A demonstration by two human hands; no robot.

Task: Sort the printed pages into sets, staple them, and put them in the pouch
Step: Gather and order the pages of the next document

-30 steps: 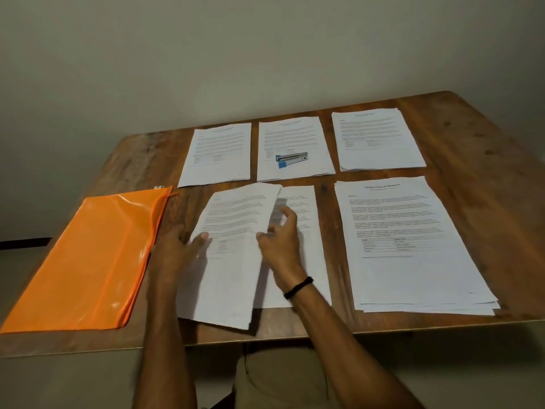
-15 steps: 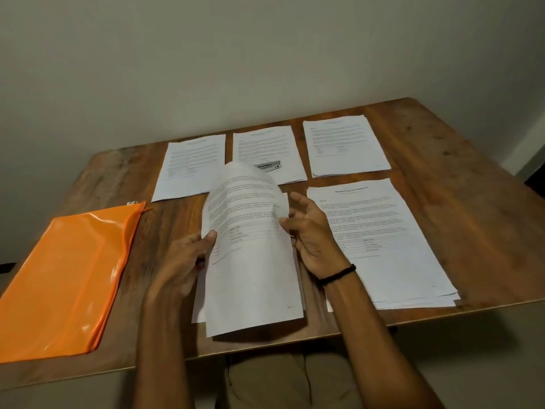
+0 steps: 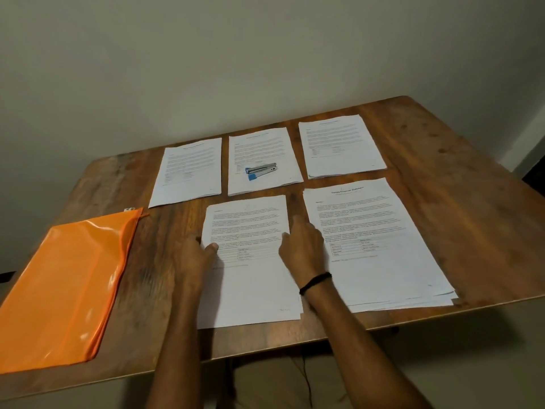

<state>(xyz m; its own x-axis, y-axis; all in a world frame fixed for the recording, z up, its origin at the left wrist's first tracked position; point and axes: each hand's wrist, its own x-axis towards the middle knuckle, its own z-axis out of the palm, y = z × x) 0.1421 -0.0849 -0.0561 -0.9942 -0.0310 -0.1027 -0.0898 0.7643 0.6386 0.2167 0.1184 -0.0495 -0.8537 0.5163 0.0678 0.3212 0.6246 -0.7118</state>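
At the near middle of the surface (image 3: 442, 187), a stack of printed pages (image 3: 253, 284) is laid flat, text side up, with its near edge close to the front rim. It is framed by both hands. The left hand (image 3: 193, 261) is set at the stack's left edge, with the thumb laid on the top sheet. The remaining fingers are blurred, so it cannot be told whether the sheets are pinched. The right hand (image 3: 303, 249) is rested at the right edge with relaxed fingers: the thumb touches the top sheet, the forefinger is stretched forward along the edge, and nothing is gripped. A black wristband (image 3: 315, 281) is worn on the right wrist.

Just beside this stack, to the right, a larger stack (image 3: 380, 261) is seen, its lower sheets fanned out slightly at the near right corner. Three further stacks are lined up in a row behind: the left rear stack (image 3: 188, 175), the centre rear stack (image 3: 265, 146) and the right rear stack (image 3: 342, 146). A silver and blue stapler (image 3: 262, 171) is rested on the centre rear stack.

Well apart to the left, an orange pouch (image 3: 67, 290) is laid flat, angled toward the near left corner. A plain wall (image 3: 265, 54) is seen behind the surface.
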